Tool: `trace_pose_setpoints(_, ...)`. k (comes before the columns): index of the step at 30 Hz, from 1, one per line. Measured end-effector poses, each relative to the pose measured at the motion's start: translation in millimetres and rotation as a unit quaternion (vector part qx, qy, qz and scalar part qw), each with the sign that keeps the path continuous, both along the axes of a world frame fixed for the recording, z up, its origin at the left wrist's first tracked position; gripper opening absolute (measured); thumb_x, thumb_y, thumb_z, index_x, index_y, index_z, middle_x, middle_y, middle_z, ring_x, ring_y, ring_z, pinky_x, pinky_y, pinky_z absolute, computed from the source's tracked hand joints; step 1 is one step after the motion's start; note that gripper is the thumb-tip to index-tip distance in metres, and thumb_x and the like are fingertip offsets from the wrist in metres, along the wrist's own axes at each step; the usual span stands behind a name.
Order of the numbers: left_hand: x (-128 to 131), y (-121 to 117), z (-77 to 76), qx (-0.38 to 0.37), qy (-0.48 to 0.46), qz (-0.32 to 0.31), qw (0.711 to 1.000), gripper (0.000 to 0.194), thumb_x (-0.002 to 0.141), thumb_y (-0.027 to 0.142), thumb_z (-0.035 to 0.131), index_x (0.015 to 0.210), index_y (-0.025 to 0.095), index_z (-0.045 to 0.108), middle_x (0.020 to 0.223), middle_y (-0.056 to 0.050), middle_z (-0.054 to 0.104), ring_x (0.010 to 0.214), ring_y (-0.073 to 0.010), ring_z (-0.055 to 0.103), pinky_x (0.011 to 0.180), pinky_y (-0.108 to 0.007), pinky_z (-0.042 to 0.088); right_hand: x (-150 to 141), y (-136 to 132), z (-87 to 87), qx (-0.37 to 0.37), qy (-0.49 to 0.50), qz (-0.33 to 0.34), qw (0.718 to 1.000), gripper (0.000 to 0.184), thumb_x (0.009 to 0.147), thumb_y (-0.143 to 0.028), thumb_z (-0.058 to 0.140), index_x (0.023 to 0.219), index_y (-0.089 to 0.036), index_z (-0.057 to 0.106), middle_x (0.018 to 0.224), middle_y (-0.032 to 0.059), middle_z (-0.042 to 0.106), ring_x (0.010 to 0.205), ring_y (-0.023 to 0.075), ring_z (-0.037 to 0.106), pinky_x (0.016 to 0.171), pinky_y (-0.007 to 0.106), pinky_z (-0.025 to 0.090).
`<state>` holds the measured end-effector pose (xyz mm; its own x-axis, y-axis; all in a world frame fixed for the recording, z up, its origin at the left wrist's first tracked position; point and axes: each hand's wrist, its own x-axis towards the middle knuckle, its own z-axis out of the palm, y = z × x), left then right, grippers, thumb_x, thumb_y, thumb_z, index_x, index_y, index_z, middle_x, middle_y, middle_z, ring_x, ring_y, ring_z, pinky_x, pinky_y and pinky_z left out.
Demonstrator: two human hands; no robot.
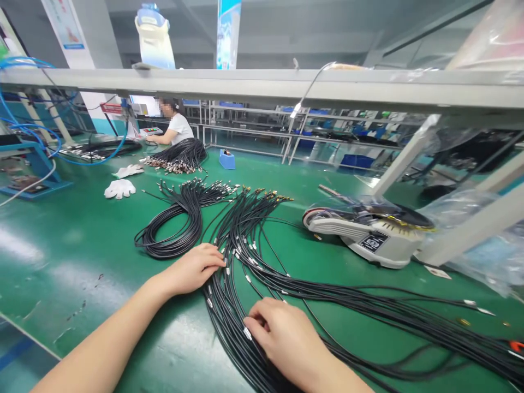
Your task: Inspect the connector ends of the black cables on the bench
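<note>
A: Leftmost on the green table (pixel 53 273)?
B: Two white gloves (pixel 120 189). Past them, a seated co-worker (pixel 178 128) with another cable bundle (pixel 178 155) at the table's far end.
A: Nearer?
B: A coil of black coaxial cable (pixel 176 218), just above the left hand (pixel 190 270).
A: Left grip?
B: Fingers pressed together, curled against fanned black cables (pixel 241 256). Cannot tell whether they pinch anything.
A: Right hand (pixel 286 333)?
B: Fingers together too, lying over the strands, against a silver ferrule (pixel 247 333). Pinch unclear.
A: Far right?
B: A tape dispenser (pixel 368 234) beyond the cables, well apart from both hands.
</note>
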<state>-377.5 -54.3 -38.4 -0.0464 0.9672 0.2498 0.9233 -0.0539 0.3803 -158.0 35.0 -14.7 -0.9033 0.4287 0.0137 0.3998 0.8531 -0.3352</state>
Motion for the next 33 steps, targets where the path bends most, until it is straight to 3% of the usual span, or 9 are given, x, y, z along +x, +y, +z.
trace_pose_setpoints(6, -12.3, -9.1, 6.6, -0.030, -0.027, 0.011, 0.999, 0.034, 0.077, 0.004, 0.039, 0.089, 0.021, 0.065, 0.104, 0.000, 0.062, 0.102, -0.0140, 0.051, 0.093, -0.029, 0.040, -0.3, 13.2, -3.8, 0.036, -0.075, -0.049, 0.995, 0.022, 0.076, -0.015, 0.046, 0.059, -0.019, 0.058, 0.062, 0.0004, 0.063, 0.055, 0.0140, 0.057, 0.051, 0.023, 0.034)
trace_pose_setpoints(11, -6.5, -10.1, 12.3, -0.061, -0.047, 0.023, 0.997, 0.040, 0.071, -0.001, 0.033, 0.081, 0.020, 0.065, 0.105, 0.000, 0.059, 0.098, -0.0129, 0.053, 0.090, -0.025, 0.040, -20.0, 4.2, -2.1, 0.024, -0.019, -0.060, 0.998, 0.019, 0.081, -0.032, 0.046, 0.071, -0.021, 0.057, 0.072, 0.0009, 0.065, 0.065, 0.0158, 0.059, 0.055, 0.024, 0.035)
trace_pose_setpoints(14, -8.6, -13.2, 15.1, -0.074, -0.062, 0.035, 0.995, 0.038, 0.066, -0.002, 0.032, 0.071, 0.019, 0.064, 0.101, 0.000, 0.059, 0.096, -0.0132, 0.052, 0.088, -0.025, 0.039, -32.9, 2.0, -7.4, 0.038, -0.058, -0.063, 0.996, 0.016, 0.079, -0.028, 0.048, 0.069, -0.019, 0.057, 0.072, 0.0027, 0.065, 0.065, 0.0175, 0.061, 0.055, 0.026, 0.034)
trace_pose_setpoints(19, -14.6, -14.8, 13.9, -0.084, -0.049, 0.045, 0.994, 0.036, 0.062, -0.003, 0.032, 0.062, 0.019, 0.061, 0.096, 0.000, 0.060, 0.094, -0.0152, 0.049, 0.087, -0.028, 0.038, -18.2, 32.5, -7.8, 0.093, -0.086, -0.129, 0.984, 0.011, 0.077, -0.023, 0.047, 0.074, -0.018, 0.057, 0.077, 0.0046, 0.064, 0.070, 0.0199, 0.060, 0.057, 0.028, 0.034)
trace_pose_setpoints(22, -10.9, -5.7, 6.5, -0.011, -0.030, 0.093, 0.995, 0.036, 0.073, 0.002, 0.033, 0.081, 0.020, 0.063, 0.092, -0.002, 0.059, 0.092, -0.0167, 0.048, 0.086, -0.031, 0.038, -17.7, 40.2, 0.7, 0.099, -0.031, -0.091, 0.990, 0.011, 0.079, -0.025, 0.049, 0.083, -0.019, 0.057, 0.087, 0.0043, 0.063, 0.080, 0.0190, 0.058, 0.063, 0.027, 0.037)
trace_pose_setpoints(24, -4.9, 3.2, -1.0, 0.035, -0.020, 0.145, 0.989, 0.026, 0.081, 0.015, 0.039, 0.091, 0.020, 0.062, 0.092, -0.004, 0.058, 0.092, -0.0187, 0.047, 0.086, -0.034, 0.038, -30.1, 34.9, 4.8, 0.079, 0.011, -0.036, 0.996, 0.013, 0.081, -0.024, 0.046, 0.082, -0.021, 0.058, 0.087, 0.0019, 0.063, 0.081, 0.0165, 0.057, 0.066, 0.025, 0.037)
trace_pose_setpoints(26, 1.9, 11.3, -8.7, 0.043, -0.012, 0.180, 0.983, 0.020, 0.079, 0.026, 0.049, 0.092, 0.021, 0.063, 0.094, -0.005, 0.055, 0.093, -0.0208, 0.046, 0.087, -0.037, 0.038, -48.1, 26.0, 3.7, 0.058, 0.034, 0.005, 0.998, 0.016, 0.083, -0.024, 0.044, 0.079, -0.022, 0.059, 0.083, 0.0002, 0.063, 0.078, 0.0149, 0.058, 0.066, 0.024, 0.037)
trace_pose_setpoints(29, 8.3, 18.1, -17.3, 0.032, -0.009, 0.203, 0.979, 0.019, 0.073, 0.020, 0.053, 0.088, 0.021, 0.064, 0.097, -0.005, 0.052, 0.095, -0.0215, 0.045, 0.087, -0.037, 0.039, -69.5, 18.1, -7.3, 0.051, 0.036, 0.022, 0.998, 0.014, 0.080, -0.029, 0.050, 0.086, -0.021, 0.060, 0.083, 0.0019, 0.063, 0.078, 0.0165, 0.058, 0.068, 0.026, 0.038)
trace_pose_setpoints(33, 5.1, 17.3, -20.4, 0.033, -0.022, 0.226, 0.973, 0.024, 0.070, 0.010, 0.049, 0.082, 0.021, 0.065, 0.096, -0.004, 0.052, 0.096, -0.0195, 0.046, 0.089, -0.033, 0.038, -70.4, 25.8, -19.4, 0.036, 0.020, 0.010, 0.999, 0.016, 0.076, -0.023, 0.052, 0.091, -0.019, 0.057, 0.089, 0.0031, 0.062, 0.080, 0.0163, 0.058, 0.069, 0.026, 0.039)
